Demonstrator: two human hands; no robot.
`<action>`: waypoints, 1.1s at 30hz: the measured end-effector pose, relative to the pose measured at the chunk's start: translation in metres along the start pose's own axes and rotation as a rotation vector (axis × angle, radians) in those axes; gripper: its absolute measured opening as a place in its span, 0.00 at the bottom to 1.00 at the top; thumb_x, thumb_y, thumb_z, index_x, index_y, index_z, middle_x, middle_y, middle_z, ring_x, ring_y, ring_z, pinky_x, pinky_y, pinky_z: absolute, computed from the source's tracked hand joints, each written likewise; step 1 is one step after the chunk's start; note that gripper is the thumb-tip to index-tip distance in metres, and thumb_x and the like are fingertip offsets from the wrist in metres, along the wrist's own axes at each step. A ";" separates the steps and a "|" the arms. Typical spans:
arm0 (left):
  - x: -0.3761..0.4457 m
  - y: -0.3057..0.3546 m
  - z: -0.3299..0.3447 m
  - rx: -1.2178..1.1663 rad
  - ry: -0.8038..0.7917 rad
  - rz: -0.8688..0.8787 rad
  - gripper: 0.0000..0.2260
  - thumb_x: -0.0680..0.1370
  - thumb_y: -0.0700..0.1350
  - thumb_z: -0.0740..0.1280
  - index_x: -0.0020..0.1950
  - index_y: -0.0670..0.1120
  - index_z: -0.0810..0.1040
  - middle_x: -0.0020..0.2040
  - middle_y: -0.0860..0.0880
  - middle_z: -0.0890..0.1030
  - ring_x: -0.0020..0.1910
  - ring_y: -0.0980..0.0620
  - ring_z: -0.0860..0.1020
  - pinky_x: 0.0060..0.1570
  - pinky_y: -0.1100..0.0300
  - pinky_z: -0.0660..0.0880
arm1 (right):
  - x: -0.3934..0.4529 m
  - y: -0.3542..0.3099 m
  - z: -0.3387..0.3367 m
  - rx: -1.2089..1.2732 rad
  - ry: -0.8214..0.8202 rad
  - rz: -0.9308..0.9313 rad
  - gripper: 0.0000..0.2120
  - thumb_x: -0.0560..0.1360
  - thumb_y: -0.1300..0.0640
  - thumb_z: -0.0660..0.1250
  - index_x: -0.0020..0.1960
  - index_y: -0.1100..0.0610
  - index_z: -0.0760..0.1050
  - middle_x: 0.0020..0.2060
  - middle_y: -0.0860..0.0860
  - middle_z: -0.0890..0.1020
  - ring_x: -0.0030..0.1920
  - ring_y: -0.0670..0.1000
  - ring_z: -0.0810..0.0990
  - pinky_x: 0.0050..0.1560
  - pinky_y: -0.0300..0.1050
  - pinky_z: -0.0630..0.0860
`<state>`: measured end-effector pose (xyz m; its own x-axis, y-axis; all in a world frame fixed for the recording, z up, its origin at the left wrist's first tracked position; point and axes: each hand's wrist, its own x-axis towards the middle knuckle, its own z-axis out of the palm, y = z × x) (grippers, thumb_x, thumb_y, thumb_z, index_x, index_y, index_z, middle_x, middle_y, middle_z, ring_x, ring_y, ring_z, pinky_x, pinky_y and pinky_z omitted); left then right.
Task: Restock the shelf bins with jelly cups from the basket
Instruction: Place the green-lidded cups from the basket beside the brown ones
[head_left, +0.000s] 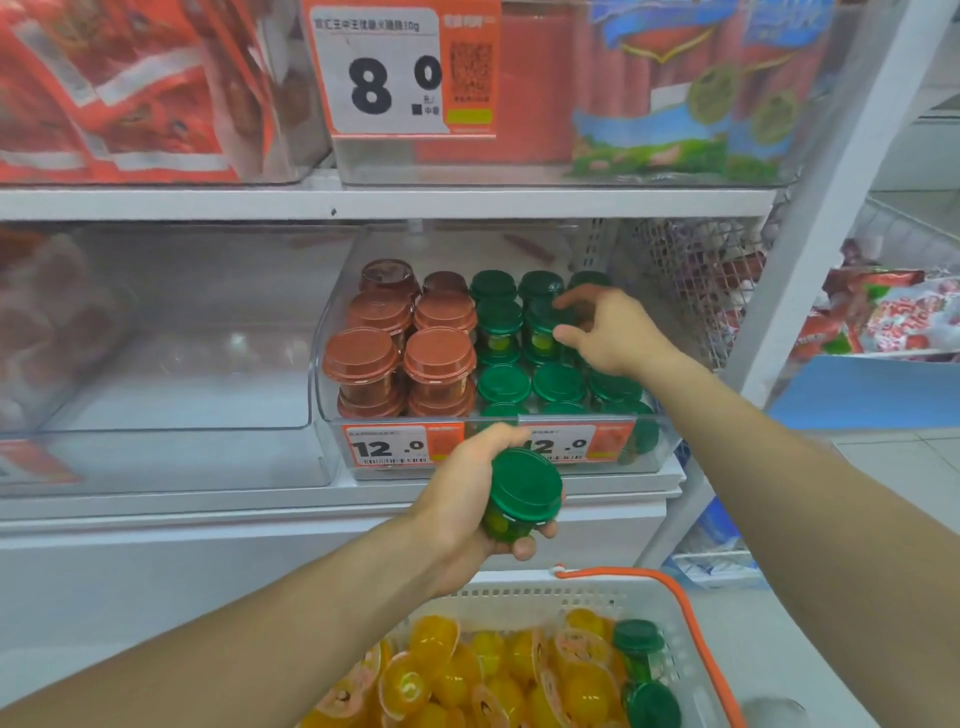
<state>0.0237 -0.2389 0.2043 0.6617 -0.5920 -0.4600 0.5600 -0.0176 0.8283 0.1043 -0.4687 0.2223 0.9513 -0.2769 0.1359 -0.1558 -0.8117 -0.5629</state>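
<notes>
Basket (696, 618), nearest: white with orange rim, holding mostly yellow jelly cups (452, 670) plus two green-lidded cups (638, 639) at its right side. Above it, the left hand (467, 499) wraps curled fingers round one green cup (522, 491), held tilted in front of the shelf edge; a loose grip could drop it back into the basket. Farther in, the right hand (602, 332) pinches a stacked green cup (543, 332) between thumb and fingers inside the clear shelf bin (662, 447). Risk, in my judgement: nudging the stacked green columns could topple them against the red cups (439, 358) alongside.
</notes>
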 end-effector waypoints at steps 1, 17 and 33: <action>-0.001 -0.001 0.000 0.000 -0.008 -0.003 0.14 0.81 0.52 0.60 0.53 0.42 0.77 0.42 0.37 0.79 0.33 0.44 0.76 0.27 0.58 0.64 | 0.000 0.000 0.001 -0.010 0.003 -0.001 0.17 0.77 0.52 0.71 0.66 0.49 0.76 0.63 0.55 0.80 0.62 0.57 0.78 0.64 0.49 0.74; -0.007 0.005 0.000 -0.029 0.015 0.009 0.14 0.81 0.51 0.60 0.53 0.41 0.75 0.41 0.37 0.79 0.32 0.44 0.77 0.27 0.58 0.68 | -0.006 -0.007 -0.003 -0.060 0.014 -0.081 0.14 0.82 0.55 0.60 0.64 0.53 0.78 0.60 0.55 0.81 0.46 0.52 0.81 0.46 0.38 0.72; -0.019 0.010 0.009 -0.204 -0.093 0.035 0.19 0.81 0.51 0.59 0.54 0.34 0.76 0.44 0.35 0.78 0.40 0.40 0.79 0.36 0.52 0.81 | -0.073 -0.059 -0.065 0.090 -0.569 -0.142 0.18 0.77 0.42 0.68 0.49 0.58 0.81 0.37 0.50 0.85 0.35 0.42 0.80 0.42 0.40 0.77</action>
<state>0.0127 -0.2353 0.2244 0.6386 -0.6616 -0.3930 0.6331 0.1615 0.7570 0.0270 -0.4342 0.2988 0.9581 0.1710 -0.2299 -0.0170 -0.7671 -0.6413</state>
